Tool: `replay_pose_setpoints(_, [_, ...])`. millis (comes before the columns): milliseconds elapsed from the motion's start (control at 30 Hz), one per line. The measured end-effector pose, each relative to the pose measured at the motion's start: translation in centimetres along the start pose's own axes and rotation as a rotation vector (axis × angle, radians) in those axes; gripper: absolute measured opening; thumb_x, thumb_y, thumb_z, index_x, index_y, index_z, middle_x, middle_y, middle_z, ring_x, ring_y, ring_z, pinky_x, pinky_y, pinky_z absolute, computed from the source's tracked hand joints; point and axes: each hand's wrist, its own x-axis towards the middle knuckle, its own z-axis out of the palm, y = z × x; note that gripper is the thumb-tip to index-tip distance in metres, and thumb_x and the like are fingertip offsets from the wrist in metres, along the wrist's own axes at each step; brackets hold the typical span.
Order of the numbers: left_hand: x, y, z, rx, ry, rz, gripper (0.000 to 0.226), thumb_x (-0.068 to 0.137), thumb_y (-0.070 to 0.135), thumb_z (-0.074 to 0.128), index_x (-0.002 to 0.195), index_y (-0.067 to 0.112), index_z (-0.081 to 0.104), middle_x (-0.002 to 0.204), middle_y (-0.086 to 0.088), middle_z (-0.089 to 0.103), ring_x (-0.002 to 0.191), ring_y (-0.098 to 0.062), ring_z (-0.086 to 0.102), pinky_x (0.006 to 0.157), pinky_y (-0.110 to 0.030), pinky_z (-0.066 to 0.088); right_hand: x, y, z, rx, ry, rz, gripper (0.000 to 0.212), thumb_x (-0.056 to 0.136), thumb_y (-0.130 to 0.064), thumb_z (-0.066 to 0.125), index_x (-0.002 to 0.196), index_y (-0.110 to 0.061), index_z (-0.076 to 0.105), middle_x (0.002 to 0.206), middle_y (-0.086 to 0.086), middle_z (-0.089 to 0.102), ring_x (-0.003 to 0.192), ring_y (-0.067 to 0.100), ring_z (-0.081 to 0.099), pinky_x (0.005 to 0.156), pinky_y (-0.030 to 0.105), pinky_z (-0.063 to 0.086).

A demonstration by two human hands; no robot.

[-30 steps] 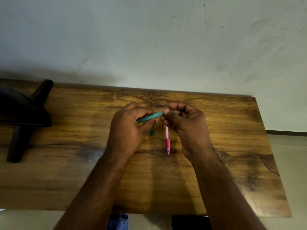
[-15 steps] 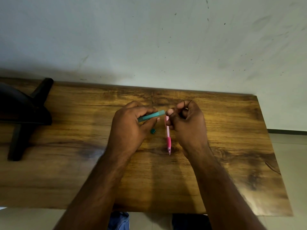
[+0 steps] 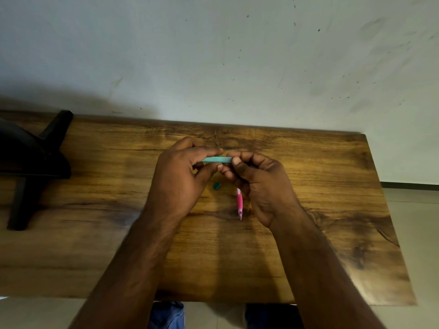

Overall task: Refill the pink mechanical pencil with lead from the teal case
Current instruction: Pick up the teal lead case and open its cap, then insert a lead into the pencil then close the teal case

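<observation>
My left hand (image 3: 180, 176) grips the teal lead case (image 3: 217, 159) and holds it level above the table, its open end pointing right. My right hand (image 3: 259, 179) has curled fingers, and its thumb and forefinger pinch at that open end. No lead is thin enough to make out there. The pink mechanical pencil (image 3: 239, 203) lies on the wooden table (image 3: 332, 210) with its tip toward me, its upper part hidden under my right hand. The small teal cap (image 3: 217, 185) lies on the table between my hands.
A black stand (image 3: 31, 162) occupies the table's far left corner. A pale wall (image 3: 237, 55) runs right behind the table's back edge. The table's right edge lies beyond my right hand, and the floor (image 3: 415, 210) shows past it.
My right hand had drawn slightly away from the case half a second ago and is now back against its open end. The case sits more level. The pencil and the cap have not moved.
</observation>
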Motion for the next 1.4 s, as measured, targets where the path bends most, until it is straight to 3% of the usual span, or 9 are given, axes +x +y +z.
replay_pose_setpoints(200, [0.2, 0.3, -0.6, -0.009, -0.009, 0.041, 0.030, 0.087, 0.010, 0.082, 0.116, 0.015, 0.078, 0.107, 0.006, 0.069, 0.094, -0.003, 0.061, 0.078, -0.002, 0.042, 0.1, 0.1, -0.1, 0.082, -0.047, 0.040, 0.017, 0.098, 0.004, 0.060, 0.110, 0.004, 0.072, 0.096, 0.023, 0.078, 0.089, 0.025, 0.077, 0.074, 0.023, 0.061])
replay_pose_setpoints(367, [0.1, 0.6, -1.0, 0.013, -0.025, 0.071, 0.030, 0.087, 0.008, 0.080, 0.117, 0.013, 0.078, 0.108, -0.002, 0.071, 0.096, -0.014, 0.066, 0.080, -0.022, 0.052, 0.1, 0.0, -0.1, 0.087, -0.051, 0.049, 0.016, 0.098, 0.005, 0.059, 0.108, 0.003, 0.072, 0.097, 0.023, 0.078, 0.090, 0.026, 0.078, 0.078, 0.025, 0.063])
replay_pose_setpoints(467, [0.2, 0.8, -1.3, 0.063, -0.033, 0.090, 0.030, 0.088, 0.008, 0.080, 0.117, 0.013, 0.079, 0.106, -0.003, 0.070, 0.096, -0.017, 0.065, 0.078, -0.026, 0.051, 0.1, -0.1, 0.0, 0.095, -0.049, 0.056, 0.017, 0.098, 0.006, 0.059, 0.110, 0.006, 0.071, 0.099, 0.023, 0.078, 0.087, 0.024, 0.079, 0.078, 0.025, 0.063])
replay_pose_setpoints(767, [0.1, 1.2, -1.5, 0.129, -0.038, 0.112, 0.030, 0.088, 0.003, 0.077, 0.116, 0.015, 0.079, 0.105, 0.001, 0.064, 0.096, -0.009, 0.058, 0.076, -0.003, 0.037, -0.2, -0.2, 0.2, 0.099, -0.060, 0.086, 0.016, 0.097, 0.007, 0.059, 0.107, 0.005, 0.072, 0.095, 0.020, 0.077, 0.082, 0.021, 0.077, 0.077, 0.024, 0.063])
replay_pose_setpoints(900, [0.2, 1.0, -1.4, 0.065, -0.011, 0.077, 0.031, 0.087, 0.001, 0.078, 0.115, 0.015, 0.079, 0.106, -0.001, 0.066, 0.097, -0.009, 0.060, 0.079, -0.001, 0.041, -0.3, -0.4, 0.0, 0.089, -0.050, 0.085, 0.016, 0.094, 0.009, 0.062, 0.103, 0.003, 0.073, 0.090, 0.017, 0.078, 0.079, 0.019, 0.077, 0.072, 0.023, 0.063])
replay_pose_setpoints(1067, [0.3, 0.6, -1.3, -0.042, 0.019, -0.003, 0.029, 0.086, 0.009, 0.080, 0.114, 0.019, 0.079, 0.107, 0.001, 0.068, 0.099, -0.009, 0.064, 0.080, -0.009, 0.049, -0.2, -0.8, -0.4, 0.067, -0.039, 0.063, 0.017, 0.093, 0.006, 0.066, 0.107, 0.003, 0.074, 0.091, 0.017, 0.078, 0.080, 0.020, 0.076, 0.072, 0.023, 0.062])
replay_pose_setpoints(1200, [0.3, 0.2, -0.9, -0.097, 0.036, -0.066, 0.029, 0.087, 0.015, 0.079, 0.113, 0.025, 0.078, 0.106, 0.008, 0.068, 0.098, 0.002, 0.063, 0.079, -0.008, 0.049, -0.2, -1.0, -0.7, -0.005, -0.012, 0.029, 0.017, 0.093, 0.003, 0.069, 0.109, 0.000, 0.075, 0.091, 0.015, 0.079, 0.079, 0.018, 0.076, 0.071, 0.023, 0.061])
replay_pose_setpoints(1400, [0.3, -0.9, 0.1, -0.240, 0.089, -0.248, 0.027, 0.088, 0.015, 0.079, 0.112, 0.027, 0.075, 0.109, 0.013, 0.074, 0.103, 0.000, 0.068, 0.086, -0.012, 0.053, 0.0, -1.4, -1.4, -0.129, 0.148, -0.078, 0.016, 0.094, 0.000, 0.069, 0.105, -0.008, 0.076, 0.089, 0.012, 0.079, 0.075, 0.017, 0.073, 0.067, 0.025, 0.060])
